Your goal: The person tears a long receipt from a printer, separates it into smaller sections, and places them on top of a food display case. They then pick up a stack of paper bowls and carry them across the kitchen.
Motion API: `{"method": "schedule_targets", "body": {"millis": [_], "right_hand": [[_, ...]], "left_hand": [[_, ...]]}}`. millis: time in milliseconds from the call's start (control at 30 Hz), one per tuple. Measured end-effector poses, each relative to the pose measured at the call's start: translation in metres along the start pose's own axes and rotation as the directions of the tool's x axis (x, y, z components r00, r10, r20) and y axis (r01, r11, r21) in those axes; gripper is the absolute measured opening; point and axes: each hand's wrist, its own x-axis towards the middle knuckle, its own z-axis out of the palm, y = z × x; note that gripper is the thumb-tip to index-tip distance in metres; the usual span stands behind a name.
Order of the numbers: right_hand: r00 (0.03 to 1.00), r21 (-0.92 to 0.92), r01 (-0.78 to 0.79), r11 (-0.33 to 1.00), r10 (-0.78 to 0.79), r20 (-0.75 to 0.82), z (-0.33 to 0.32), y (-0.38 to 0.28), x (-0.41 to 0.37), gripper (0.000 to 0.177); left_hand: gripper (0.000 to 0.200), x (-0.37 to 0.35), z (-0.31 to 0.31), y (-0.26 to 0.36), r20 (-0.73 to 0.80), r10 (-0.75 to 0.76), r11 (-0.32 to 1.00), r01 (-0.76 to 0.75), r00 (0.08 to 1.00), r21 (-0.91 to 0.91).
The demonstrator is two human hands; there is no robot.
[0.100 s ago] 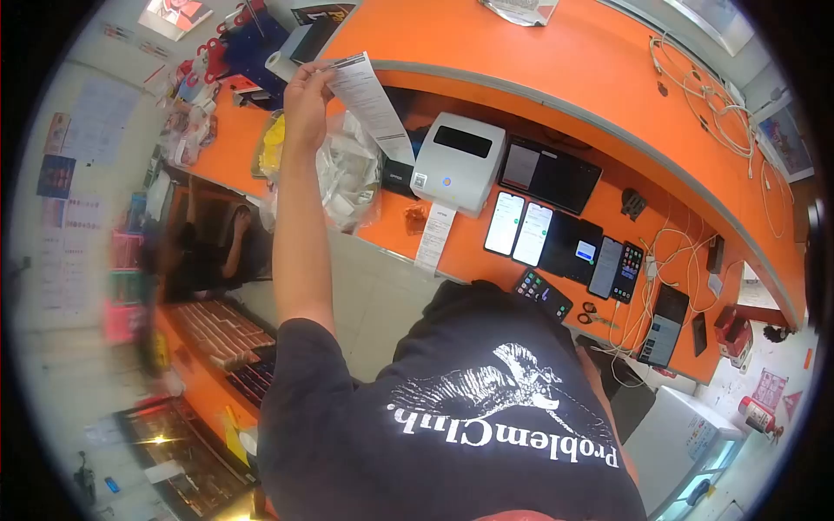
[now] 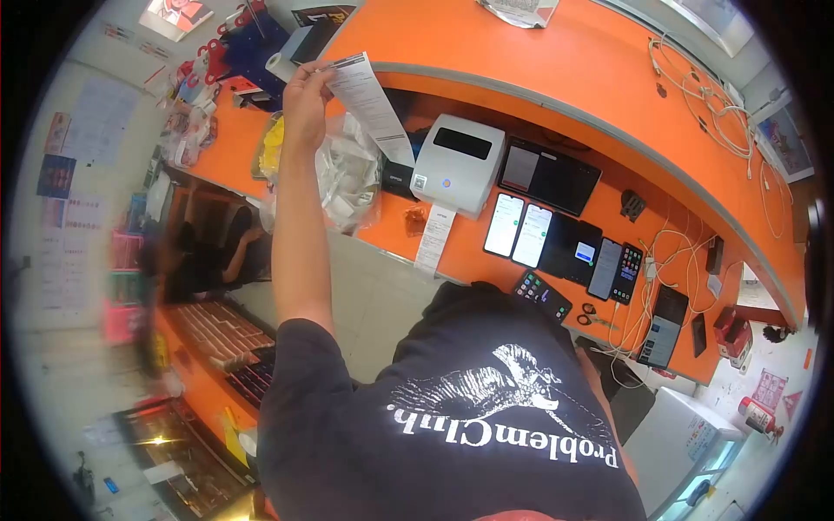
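My left hand [image 2: 307,80] is raised at the upper left, its fingers pinched on the top corner of a long printed paper slip [image 2: 369,102]. The slip hangs down beside a white label printer [image 2: 460,161]. From the printer's front a second printed strip [image 2: 434,239] comes out over the counter edge. A clear plastic bag [image 2: 347,178] lies below the held slip. Only a sliver of my right arm shows beside my dark shirt; my right hand is out of sight.
Several phones [image 2: 532,234] and a tablet [image 2: 549,176] lie on the orange counter [image 2: 469,252]. Scissors [image 2: 595,317] and tangled white cables [image 2: 686,252] are at the right. Above runs a raised orange shelf [image 2: 521,52]. At the left, another person's arm [image 2: 239,253] shows, partly dark.
The other person's arm at the left has shifted a little, with the hand slightly lower. My left hand and the slip have stayed in place.
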Motion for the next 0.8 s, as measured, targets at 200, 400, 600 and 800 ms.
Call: {"method": "schedule_targets", "body": {"millis": [200, 400, 600, 800], "right_hand": [[1.0, 0.062, -0.011, 0.998, 0.011, 0.006, 0.004, 0.0, 0.001, 0.033], [1.0, 0.184, -0.026, 0.983, 0.024, 0.011, 0.001, 0.003, 0.005, 0.027], [0.999, 0.196, 0.015, 0.98, -0.006, -0.05, 0.008, -0.001, 0.002, 0.024], [0.999, -0.209, 0.039, 0.977, -0.037, 0.013, 0.008, -0.009, -0.009, 0.031]], "left_hand": [[0.01, 0.008, -0.002, 0.0, -0.021, -0.012, 0.999, 0.011, 1.0, -0.049], [0.009, 0.011, -0.003, 0.005, 0.005, 0.008, 0.997, -0.008, 1.0, -0.072], [0.013, 0.015, 0.003, 0.012, -0.038, 0.034, 0.998, -0.035, 0.999, -0.043], [0.015, 0.017, 0.005, 0.018, -0.043, 0.033, 0.998, -0.035, 0.999, -0.045]]}}
